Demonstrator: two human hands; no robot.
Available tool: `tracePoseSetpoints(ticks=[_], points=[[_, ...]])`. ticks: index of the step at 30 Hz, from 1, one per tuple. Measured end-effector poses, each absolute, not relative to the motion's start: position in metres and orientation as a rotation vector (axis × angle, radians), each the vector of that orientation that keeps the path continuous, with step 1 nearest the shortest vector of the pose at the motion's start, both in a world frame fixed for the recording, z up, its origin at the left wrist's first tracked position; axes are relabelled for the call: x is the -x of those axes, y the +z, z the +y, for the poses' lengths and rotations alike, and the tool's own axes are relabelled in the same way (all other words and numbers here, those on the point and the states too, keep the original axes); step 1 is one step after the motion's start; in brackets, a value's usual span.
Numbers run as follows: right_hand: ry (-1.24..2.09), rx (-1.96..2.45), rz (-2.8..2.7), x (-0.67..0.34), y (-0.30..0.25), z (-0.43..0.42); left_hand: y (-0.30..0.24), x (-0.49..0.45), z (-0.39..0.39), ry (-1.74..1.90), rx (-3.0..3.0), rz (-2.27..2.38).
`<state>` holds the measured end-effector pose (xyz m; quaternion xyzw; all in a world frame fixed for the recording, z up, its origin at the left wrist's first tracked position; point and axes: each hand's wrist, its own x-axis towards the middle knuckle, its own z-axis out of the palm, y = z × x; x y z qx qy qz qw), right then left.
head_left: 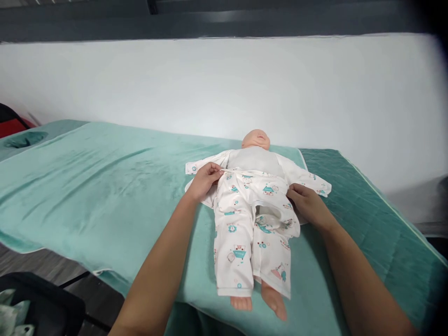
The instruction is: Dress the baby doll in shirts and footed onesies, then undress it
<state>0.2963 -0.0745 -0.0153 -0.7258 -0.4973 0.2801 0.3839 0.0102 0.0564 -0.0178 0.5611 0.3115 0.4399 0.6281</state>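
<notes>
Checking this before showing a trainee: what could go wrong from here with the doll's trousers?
The trousers are bunched and gaping on one leg, so tugging might twist it. The left hand pinches one side of the waistband; uneven pulling could leave it crooked. The doll's feet lie near the bed's edge; it might slide.

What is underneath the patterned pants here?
Under the patterned pants lies a doll on a green sheet; its two feet show at the hems. Its hips and most of its legs are covered, so they cannot be seen.
</notes>
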Motion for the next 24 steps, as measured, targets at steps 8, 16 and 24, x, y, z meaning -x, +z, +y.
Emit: tracePoseSetpoints(ticks=[8, 16, 24], points=[[0.613, 1.81, -1.348, -0.295, -0.021, -0.073, -0.013, -0.017, 0.052, 0.862, -1.673, 0.915], [0.794, 1.481, -1.331, -0.292, -0.017, -0.074, 0.007, -0.012, 0.04, 0.642, -1.757, 0.939], [0.883, 1.43, -1.044, -0.28, -0.007, -0.073, 0.001, -0.023, 0.04, 0.74, -1.395, 0.814]])
